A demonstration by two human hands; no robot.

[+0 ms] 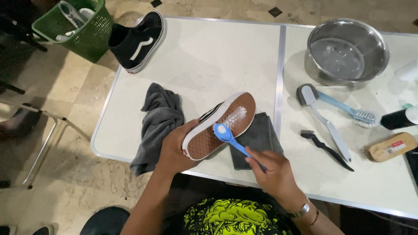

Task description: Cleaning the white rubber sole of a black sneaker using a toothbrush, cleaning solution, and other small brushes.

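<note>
Item: black-and-white sneaker (pixel 220 126), sole up, held over the near table (pixel 204 56) edge, long axis running near-left to far-right. Left hand (pixel 174 148) fingers wrapped round its heel end. Right hand (pixel 272 167) fingers closed on a blue brush (pixel 228 137), head touching the brown sole mid-length, soapy patch just beyond. Grey cloths (pixel 159 122) beneath; steel bowl (pixel 346 50) far right.

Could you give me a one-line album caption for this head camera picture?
Left hand holds a shoe sole-up while right hand scrubs it with a blue brush.
</note>
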